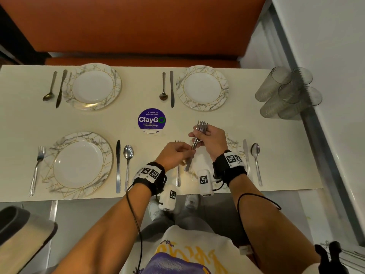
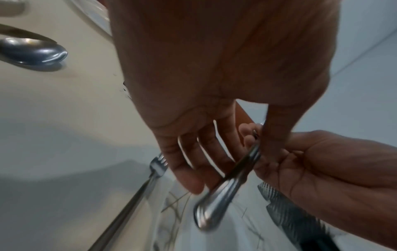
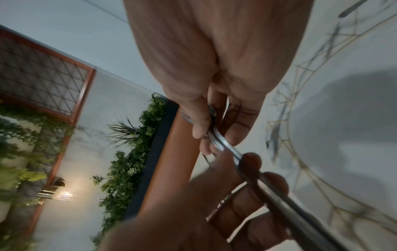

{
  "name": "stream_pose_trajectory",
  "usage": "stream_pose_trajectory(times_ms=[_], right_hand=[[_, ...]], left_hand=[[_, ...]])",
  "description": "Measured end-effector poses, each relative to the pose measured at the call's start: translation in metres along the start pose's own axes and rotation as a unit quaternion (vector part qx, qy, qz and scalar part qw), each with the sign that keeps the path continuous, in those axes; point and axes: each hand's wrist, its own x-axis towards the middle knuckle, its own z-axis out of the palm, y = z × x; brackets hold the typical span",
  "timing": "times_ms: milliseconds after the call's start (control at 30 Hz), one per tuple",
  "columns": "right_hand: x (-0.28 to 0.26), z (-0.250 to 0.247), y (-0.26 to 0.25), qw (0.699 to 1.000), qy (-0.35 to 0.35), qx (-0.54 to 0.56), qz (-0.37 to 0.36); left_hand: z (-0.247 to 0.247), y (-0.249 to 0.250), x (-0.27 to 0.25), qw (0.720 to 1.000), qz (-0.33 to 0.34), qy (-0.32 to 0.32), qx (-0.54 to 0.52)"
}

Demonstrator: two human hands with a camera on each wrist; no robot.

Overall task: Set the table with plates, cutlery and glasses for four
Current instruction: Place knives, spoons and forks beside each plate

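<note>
Forks, bundle (image 1: 198,135): held above the near-right plate (image 1: 235,144), tines toward the far edge of the table (image 1: 286,155), handles slanting down toward the near edge; right hand (image 1: 210,140) is curled round the necks just under the tines, left hand (image 1: 173,154) pinches a handle lower down, thumb against fingers. Both far settings, each plate with knife and spoon, lack a fork, so the bundle's long axis already runs the way they will lie. Glasses (image 1: 286,93): clustered at the far right corner, undistributed.
</note>
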Motion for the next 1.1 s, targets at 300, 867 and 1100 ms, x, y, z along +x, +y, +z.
stream_pose_trajectory(times_ms=[300, 867, 1100], right_hand=[[0.003, 0.018, -0.035, 0.995, 0.029, 0.084, -0.041], [-0.025, 0.082, -0.025, 0.997, -0.062, -0.016, -0.050], [-0.021, 0.078, -0.016, 0.998, 0.005, -0.046, -0.047]], left_hand=[[-0.062, 0.027, -0.007, 0.998, 0.040, 0.052, -0.020], [-0.096, 0.052, 0.002, 0.955, 0.052, 0.157, -0.245], [-0.081, 0.041, 0.001, 0.972, 0.052, 0.082, -0.215]])
